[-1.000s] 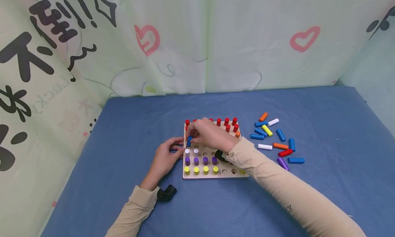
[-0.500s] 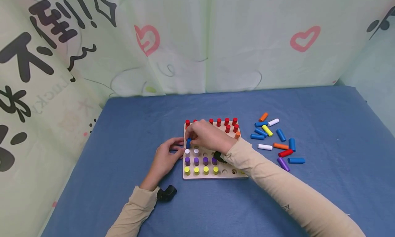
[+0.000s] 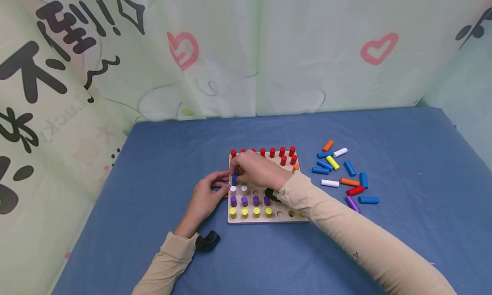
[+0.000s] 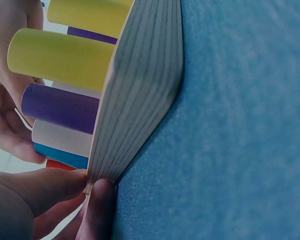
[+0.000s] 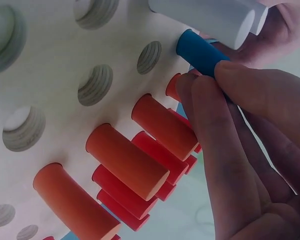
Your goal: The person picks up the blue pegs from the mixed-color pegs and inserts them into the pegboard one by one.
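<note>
A wooden pegboard (image 3: 269, 218) lies on the table, with upright red, orange, white, purple and yellow pegs in rows. My right hand (image 3: 261, 169) reaches over it and pinches a blue peg (image 3: 234, 179) between thumb and fingertips. In the right wrist view the blue peg (image 5: 202, 52) stands upright in a hole beside white pegs (image 5: 210, 20) and orange pegs (image 5: 162, 125). My left hand (image 3: 207, 197) holds the board's left edge; the left wrist view shows its thumb (image 4: 45, 187) and a finger against the edge. The right hand covers part of the board.
Several loose pegs lie right of the board, among them blue pegs (image 3: 369, 200), a purple peg (image 3: 352, 204), a red peg (image 3: 355, 190) and a yellow peg (image 3: 332, 162). A patterned curtain (image 3: 307, 51) hangs behind the blue tablecloth (image 3: 173, 154).
The blue peg has tipped upright and moved down to the board, with my right hand shifting slightly along. My left hand and the loose pegs stay where they were.
</note>
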Demonstrator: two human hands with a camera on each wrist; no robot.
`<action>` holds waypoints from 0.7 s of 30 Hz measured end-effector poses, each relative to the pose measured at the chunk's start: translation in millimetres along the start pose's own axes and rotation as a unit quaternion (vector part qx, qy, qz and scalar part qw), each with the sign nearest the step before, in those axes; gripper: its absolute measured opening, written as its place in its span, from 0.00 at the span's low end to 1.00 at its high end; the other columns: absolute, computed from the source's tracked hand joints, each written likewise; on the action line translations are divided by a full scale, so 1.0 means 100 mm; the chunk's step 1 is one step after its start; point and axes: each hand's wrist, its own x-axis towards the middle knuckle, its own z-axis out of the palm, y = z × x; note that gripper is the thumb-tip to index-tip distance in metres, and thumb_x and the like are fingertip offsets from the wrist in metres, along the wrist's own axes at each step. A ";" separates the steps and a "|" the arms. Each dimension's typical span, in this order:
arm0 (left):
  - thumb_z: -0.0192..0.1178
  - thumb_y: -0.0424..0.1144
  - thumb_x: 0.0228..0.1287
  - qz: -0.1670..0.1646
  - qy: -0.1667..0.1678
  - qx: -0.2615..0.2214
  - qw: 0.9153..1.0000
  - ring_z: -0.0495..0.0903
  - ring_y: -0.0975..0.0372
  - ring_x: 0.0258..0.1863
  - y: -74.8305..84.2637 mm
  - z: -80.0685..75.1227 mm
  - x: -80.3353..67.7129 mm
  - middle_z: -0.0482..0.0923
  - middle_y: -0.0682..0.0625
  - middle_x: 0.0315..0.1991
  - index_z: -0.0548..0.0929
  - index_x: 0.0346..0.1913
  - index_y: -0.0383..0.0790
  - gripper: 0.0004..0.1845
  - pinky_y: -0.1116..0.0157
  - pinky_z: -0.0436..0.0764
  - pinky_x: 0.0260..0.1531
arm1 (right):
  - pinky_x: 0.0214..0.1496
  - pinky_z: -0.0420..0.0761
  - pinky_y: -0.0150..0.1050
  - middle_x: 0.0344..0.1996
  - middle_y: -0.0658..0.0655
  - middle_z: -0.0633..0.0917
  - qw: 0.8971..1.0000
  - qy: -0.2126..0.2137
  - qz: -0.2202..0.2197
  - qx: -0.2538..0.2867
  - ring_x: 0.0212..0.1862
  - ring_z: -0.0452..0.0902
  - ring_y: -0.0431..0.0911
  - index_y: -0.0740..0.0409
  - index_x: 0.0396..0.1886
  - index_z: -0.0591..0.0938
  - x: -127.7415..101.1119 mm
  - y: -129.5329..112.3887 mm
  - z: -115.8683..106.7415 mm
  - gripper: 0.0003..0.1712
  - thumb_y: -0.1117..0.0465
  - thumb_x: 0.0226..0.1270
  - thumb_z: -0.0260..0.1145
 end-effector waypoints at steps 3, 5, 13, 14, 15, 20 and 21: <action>0.63 0.33 0.66 0.001 0.000 0.001 1.000 0.85 0.57 0.43 0.01 0.00 0.00 0.83 0.44 0.52 0.80 0.60 0.39 0.20 0.64 0.86 0.38 | 0.48 0.84 0.36 0.39 0.57 0.88 1.000 -0.002 -0.002 -0.001 0.43 0.85 0.46 0.63 0.42 0.87 0.00 0.01 0.00 0.09 0.70 0.62 0.70; 0.63 0.33 0.66 0.001 0.000 0.003 1.000 0.85 0.57 0.43 0.00 0.00 0.00 0.83 0.44 0.52 0.80 0.60 0.38 0.19 0.64 0.86 0.38 | 0.49 0.84 0.35 0.39 0.57 0.88 1.000 -0.004 -0.002 -0.002 0.43 0.85 0.46 0.63 0.43 0.87 0.01 0.01 0.00 0.09 0.70 0.62 0.70; 0.63 0.33 0.66 -0.006 0.000 0.003 1.000 0.84 0.58 0.42 -0.01 0.00 0.01 0.82 0.44 0.52 0.80 0.60 0.38 0.19 0.65 0.86 0.37 | 0.50 0.84 0.37 0.40 0.56 0.88 1.000 -0.014 -0.009 -0.009 0.43 0.85 0.45 0.61 0.44 0.87 0.00 -0.01 0.02 0.10 0.70 0.62 0.70; 0.63 0.33 0.66 -0.004 0.000 0.003 1.000 0.85 0.58 0.42 -0.01 0.00 0.01 0.82 0.44 0.52 0.80 0.60 0.37 0.19 0.65 0.86 0.37 | 0.50 0.84 0.36 0.40 0.56 0.88 1.000 -0.014 -0.009 -0.010 0.43 0.84 0.45 0.61 0.44 0.87 0.00 -0.01 0.02 0.10 0.70 0.62 0.70; 0.63 0.33 0.66 -0.005 0.000 0.002 1.000 0.85 0.58 0.42 -0.01 0.01 0.01 0.82 0.44 0.52 0.80 0.60 0.38 0.19 0.65 0.86 0.37 | 0.49 0.84 0.36 0.40 0.56 0.88 1.000 -0.013 -0.009 -0.011 0.43 0.84 0.45 0.61 0.44 0.87 0.00 -0.01 0.01 0.10 0.70 0.62 0.70; 0.63 0.32 0.66 0.001 0.000 -0.003 1.000 0.85 0.57 0.42 -0.01 0.01 0.01 0.83 0.43 0.52 0.80 0.59 0.37 0.19 0.65 0.86 0.37 | 0.48 0.83 0.35 0.38 0.55 0.88 1.000 -0.008 -0.009 -0.016 0.41 0.83 0.43 0.60 0.43 0.87 -0.03 -0.03 -0.01 0.09 0.68 0.62 0.70; 0.63 0.32 0.66 -0.001 0.000 -0.003 1.000 0.85 0.57 0.42 -0.01 0.01 0.01 0.83 0.43 0.52 0.80 0.59 0.37 0.19 0.65 0.86 0.37 | 0.47 0.83 0.35 0.37 0.54 0.88 1.000 -0.007 -0.010 -0.017 0.40 0.83 0.43 0.60 0.43 0.87 -0.03 -0.04 -0.01 0.09 0.68 0.62 0.70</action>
